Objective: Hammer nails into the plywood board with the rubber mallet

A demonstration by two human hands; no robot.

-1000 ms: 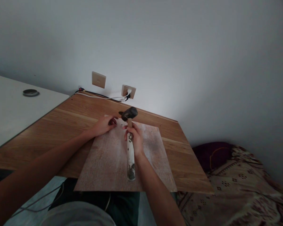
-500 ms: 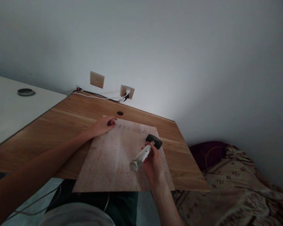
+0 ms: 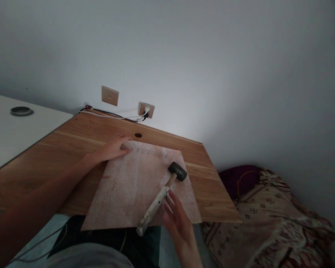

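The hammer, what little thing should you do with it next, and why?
Maybe nudge the hammer farther onto the board: its handle end pokes past the near edge, and the right hand is open beside it.

1. The head view looks from above the near edge of the wooden desk [image 3: 213,199].
2. It faces forward and down, with the wall [image 3: 212,67] on the far side.
3. It is close, spanning the white table [image 3: 5,137] at left to the patterned cloth [image 3: 264,219] at right.

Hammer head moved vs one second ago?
Yes. Against the tabletop hole, the hammer head has shifted right and lower in view.
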